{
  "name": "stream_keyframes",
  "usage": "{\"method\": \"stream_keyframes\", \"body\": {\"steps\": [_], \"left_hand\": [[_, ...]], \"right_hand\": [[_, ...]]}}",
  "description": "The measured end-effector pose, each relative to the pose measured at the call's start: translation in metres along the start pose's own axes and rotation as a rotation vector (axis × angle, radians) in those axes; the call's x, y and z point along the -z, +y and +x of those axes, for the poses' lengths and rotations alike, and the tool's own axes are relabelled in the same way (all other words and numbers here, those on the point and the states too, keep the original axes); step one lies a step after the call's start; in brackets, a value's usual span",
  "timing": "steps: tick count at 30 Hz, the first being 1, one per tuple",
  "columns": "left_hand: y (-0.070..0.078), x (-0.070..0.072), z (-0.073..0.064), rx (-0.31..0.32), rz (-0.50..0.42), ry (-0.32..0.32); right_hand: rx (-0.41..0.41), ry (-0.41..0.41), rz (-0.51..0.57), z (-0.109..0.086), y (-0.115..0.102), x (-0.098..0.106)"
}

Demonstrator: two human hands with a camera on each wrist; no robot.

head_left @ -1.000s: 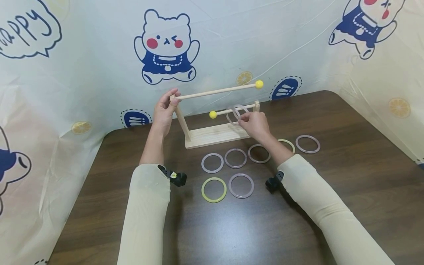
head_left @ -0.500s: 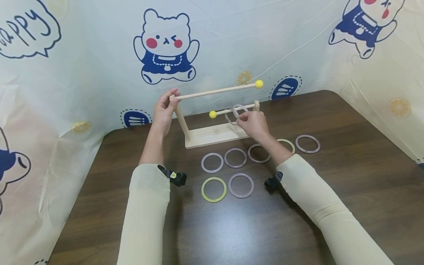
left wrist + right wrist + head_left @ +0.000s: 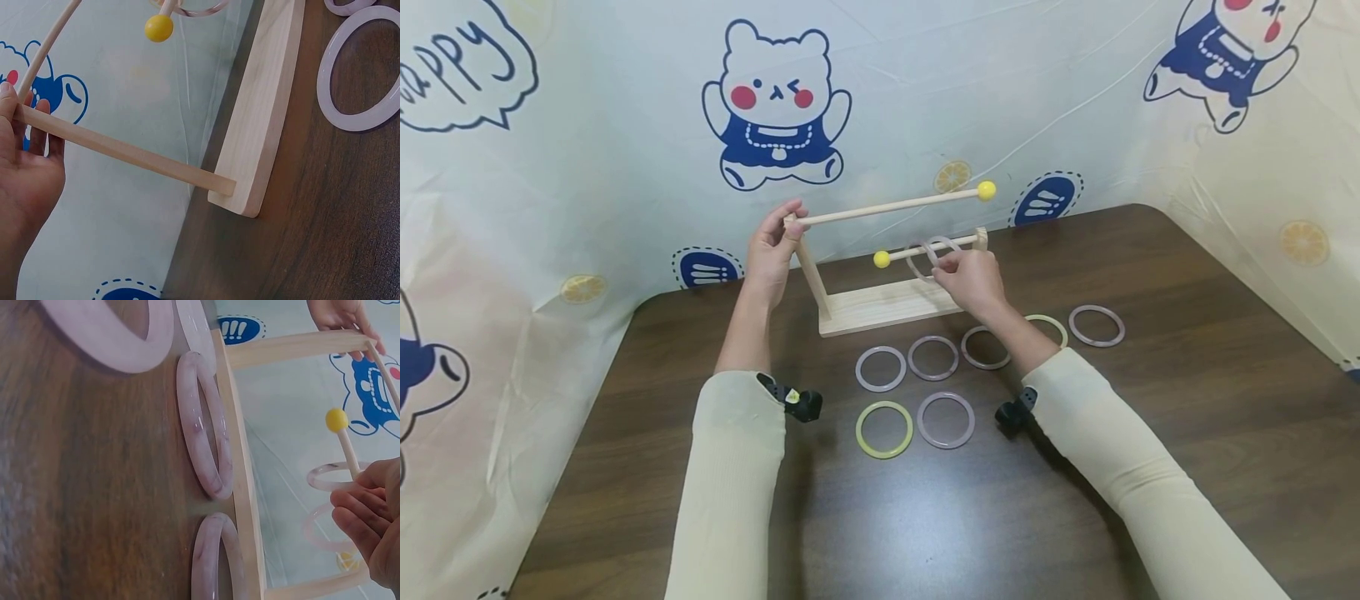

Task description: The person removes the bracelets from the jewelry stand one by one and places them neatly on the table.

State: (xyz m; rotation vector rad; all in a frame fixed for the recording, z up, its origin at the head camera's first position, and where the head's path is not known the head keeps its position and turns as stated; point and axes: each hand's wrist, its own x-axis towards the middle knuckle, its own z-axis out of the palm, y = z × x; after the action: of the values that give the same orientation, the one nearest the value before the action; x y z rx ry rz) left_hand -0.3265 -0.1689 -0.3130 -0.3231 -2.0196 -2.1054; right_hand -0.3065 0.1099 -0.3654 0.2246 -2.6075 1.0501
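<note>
A wooden bangle stand has a base (image 3: 887, 307), a long upper rod (image 3: 891, 207) and a short lower rod (image 3: 904, 252), each tipped with a yellow ball. My left hand (image 3: 769, 262) holds the top of the left post (image 3: 125, 150), thumb and fingers about its end. At the lower rod, my right hand (image 3: 973, 283) pinches a pale purple bangle (image 3: 317, 484) that encircles the rod near its yellow ball (image 3: 336, 419). A second, pinkish bangle (image 3: 309, 530) hangs farther along this rod, partly hidden behind the fingers.
In front of the stand, several pale purple bangles (image 3: 881, 389) and a yellow-green bangle (image 3: 884, 456) lie flat on the dark wooden table (image 3: 700, 350). Another yellowish bangle (image 3: 1060, 327) is partly covered by the right forearm. A printed curtain (image 3: 625, 125) hangs close behind the stand.
My right hand has shifted slightly left along the lower rod, toward its yellow ball, with the bangle. My left hand and the stand stay where they were.
</note>
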Motion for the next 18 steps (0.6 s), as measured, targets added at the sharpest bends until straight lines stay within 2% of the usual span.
{"method": "stream_keyframes", "body": {"steps": [18], "left_hand": [[0.0000, 0.0004, -0.0003, -0.007, 0.017, -0.002]], "right_hand": [[0.045, 0.030, 0.014, -0.0006, -0.0078, -0.0021]]}}
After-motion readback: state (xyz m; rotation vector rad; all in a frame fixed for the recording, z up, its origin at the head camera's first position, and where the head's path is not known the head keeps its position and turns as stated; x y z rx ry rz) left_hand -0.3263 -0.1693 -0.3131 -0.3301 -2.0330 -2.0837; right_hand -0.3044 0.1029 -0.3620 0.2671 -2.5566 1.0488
